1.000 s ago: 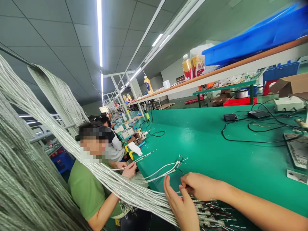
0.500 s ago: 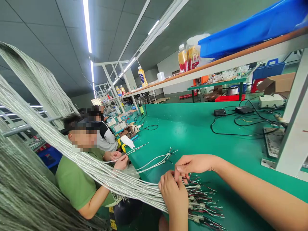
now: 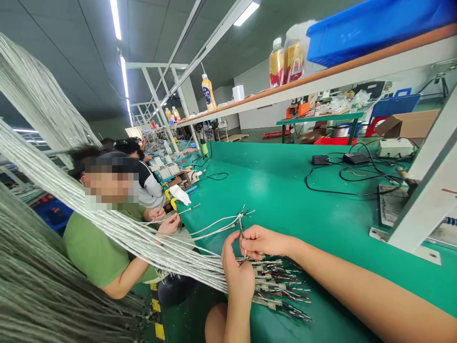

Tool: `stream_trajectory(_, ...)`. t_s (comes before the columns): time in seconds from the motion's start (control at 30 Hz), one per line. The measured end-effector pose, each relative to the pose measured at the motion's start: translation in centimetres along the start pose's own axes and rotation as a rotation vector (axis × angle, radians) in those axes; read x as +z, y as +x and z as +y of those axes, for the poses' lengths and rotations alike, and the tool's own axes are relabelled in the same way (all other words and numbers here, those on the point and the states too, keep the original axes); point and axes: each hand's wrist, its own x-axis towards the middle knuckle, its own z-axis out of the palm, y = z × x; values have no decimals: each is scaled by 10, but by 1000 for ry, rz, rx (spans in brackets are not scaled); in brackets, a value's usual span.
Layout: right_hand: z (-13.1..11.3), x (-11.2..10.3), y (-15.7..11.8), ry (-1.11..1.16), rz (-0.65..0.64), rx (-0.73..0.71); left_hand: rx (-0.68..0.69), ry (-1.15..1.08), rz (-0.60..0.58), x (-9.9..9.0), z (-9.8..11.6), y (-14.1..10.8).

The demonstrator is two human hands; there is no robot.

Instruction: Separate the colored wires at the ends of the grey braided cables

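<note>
My left hand [image 3: 237,274] is closed around a braided cable near its stripped end, at the green table's edge. Touching the same cable, my right hand [image 3: 262,242] pinches its thin wires, which point upward between the two hands. A thick bundle of silvery braided cables [image 3: 143,240] runs in from the upper left and passes under my left hand. Its stripped ends [image 3: 282,286], with black, red and white wires, fan out on the table below my hands. A few separate cable ends [image 3: 237,220] lie just beyond my fingers.
A person in a green shirt [image 3: 94,243] sits at the left, holding a cable. Black cords [image 3: 321,191] and small boxes lie at the right by a white post [image 3: 424,190]. Overhead, a shelf [image 3: 257,101] bears bottles and a blue bin [image 3: 371,33]. A white glove [image 3: 179,194] lies farther left.
My hands have raised one cable end from the bundle, and its wires now stand upright between my fingers. The view has shifted slightly. The other person's hands have moved along their cable.
</note>
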Motion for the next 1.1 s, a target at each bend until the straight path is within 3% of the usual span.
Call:
stream_trajectory(0.17,10,3,2,-2,-12,13,-27,-245,34,-7,-1,-1)
stream_trajectory(0.3,17,8,2,-22,-63,51,-6,-218,39,-6,-5,1)
stream_trajectory(0.5,20,7,1,2,-34,52,-10,-167,50,-2,0,3)
stream_trajectory(0.73,28,7,5,-21,134,53,17,-89,91,-2,2,1)
stream_trajectory(0.97,-3,2,10,-4,587,-184,-148,-188,66,1,4,-2)
stream_trajectory(1.1,-20,6,10,-105,529,-275,-172,-272,57,3,0,-2)
